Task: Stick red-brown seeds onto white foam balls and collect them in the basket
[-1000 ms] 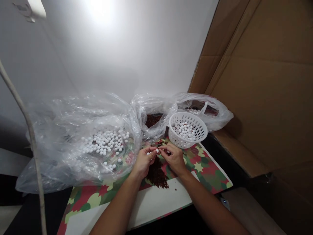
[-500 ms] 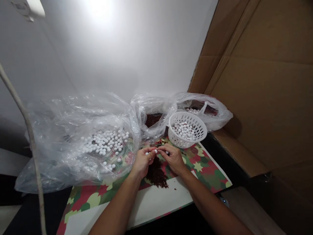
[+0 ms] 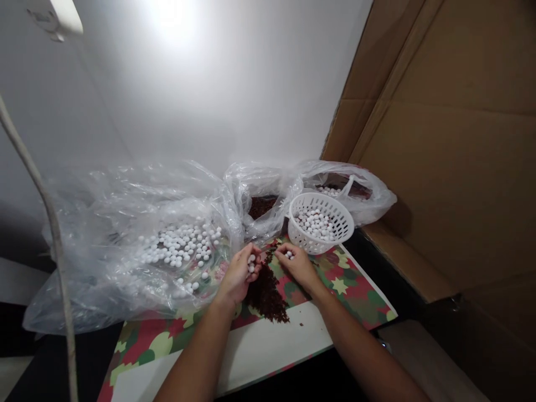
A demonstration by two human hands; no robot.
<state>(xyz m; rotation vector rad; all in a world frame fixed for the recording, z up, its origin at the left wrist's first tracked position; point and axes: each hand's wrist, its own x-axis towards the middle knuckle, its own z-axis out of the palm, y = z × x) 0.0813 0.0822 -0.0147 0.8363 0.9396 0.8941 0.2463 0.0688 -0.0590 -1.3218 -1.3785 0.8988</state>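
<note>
White beads point(image 3: 252, 263) cupped in left hand point(image 3: 240, 272), right hand point(image 3: 296, 261) pinching more

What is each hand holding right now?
Left hand: loosely closed on white beads.
Right hand: closed on beads too.

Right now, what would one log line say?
left hand: holds white balls; right hand: holds white balls; between: dark red pile; beyond: white basket
</note>
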